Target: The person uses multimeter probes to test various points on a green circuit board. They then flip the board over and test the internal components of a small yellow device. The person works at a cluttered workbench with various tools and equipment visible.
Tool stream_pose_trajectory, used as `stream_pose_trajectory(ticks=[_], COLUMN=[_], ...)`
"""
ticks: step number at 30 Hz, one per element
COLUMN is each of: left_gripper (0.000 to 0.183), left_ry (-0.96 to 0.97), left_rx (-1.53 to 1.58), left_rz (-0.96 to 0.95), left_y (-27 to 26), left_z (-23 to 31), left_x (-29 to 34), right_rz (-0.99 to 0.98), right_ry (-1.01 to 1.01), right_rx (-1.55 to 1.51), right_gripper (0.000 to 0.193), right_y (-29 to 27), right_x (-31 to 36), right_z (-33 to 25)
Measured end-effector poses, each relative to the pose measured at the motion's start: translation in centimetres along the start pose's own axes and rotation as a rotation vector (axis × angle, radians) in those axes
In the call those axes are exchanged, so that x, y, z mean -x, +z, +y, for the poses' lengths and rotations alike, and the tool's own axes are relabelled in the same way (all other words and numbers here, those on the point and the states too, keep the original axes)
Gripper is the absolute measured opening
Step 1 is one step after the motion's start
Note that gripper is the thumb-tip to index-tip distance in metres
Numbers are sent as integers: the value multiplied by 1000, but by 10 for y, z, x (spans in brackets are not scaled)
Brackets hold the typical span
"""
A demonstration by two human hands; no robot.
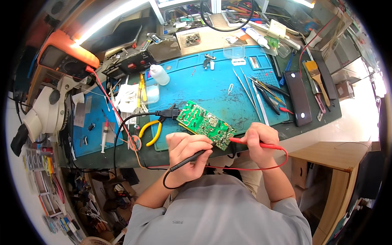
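In left hand (187, 149), grasping black probe (187, 160); in right hand (262, 139), grasping red probe (240, 141); ideally touching circuit board (207, 125) lightly, never slipping sideways.

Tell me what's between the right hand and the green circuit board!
A red probe. The right hand holds it, and its front end points at the green circuit board. The head view shows this; whether the tip touches, I can't tell.

black probe (187, 160) partly covered by left hand (186, 148), circuit board (206, 124) details too small to tell, fan (95, 241) cut off below
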State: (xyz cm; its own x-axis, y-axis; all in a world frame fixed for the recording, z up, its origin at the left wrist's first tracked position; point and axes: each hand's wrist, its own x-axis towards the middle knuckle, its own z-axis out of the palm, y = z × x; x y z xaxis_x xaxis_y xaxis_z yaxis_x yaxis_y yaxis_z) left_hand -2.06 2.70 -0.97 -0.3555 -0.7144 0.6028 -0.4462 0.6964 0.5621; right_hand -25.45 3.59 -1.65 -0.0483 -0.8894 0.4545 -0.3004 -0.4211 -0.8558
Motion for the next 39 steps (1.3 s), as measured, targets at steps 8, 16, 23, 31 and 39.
stream_pose_trajectory(ticks=[8,16,23,31,39], left_gripper=[12,11,13,20,18], left_ry=[-19,-23,-19,-4,-20], left_rx=[0,2,13,35,38], left_rz=[8,7,6,15,18], left_y=[0,0,2,-2,-6], left_z=[-1,0,1,1,0], left_x=[2,2,2,-2,4], right_rz=[27,31,31,82,95], right_ry=[0,-10,45,57,89], right_rx=[0,18,1,34,7], right_gripper=[29,30,24,26,27], right_y=[2,1,-2,2,7], right_x=[4,4,4,8,9], right_z=[3,3,3,4,5])
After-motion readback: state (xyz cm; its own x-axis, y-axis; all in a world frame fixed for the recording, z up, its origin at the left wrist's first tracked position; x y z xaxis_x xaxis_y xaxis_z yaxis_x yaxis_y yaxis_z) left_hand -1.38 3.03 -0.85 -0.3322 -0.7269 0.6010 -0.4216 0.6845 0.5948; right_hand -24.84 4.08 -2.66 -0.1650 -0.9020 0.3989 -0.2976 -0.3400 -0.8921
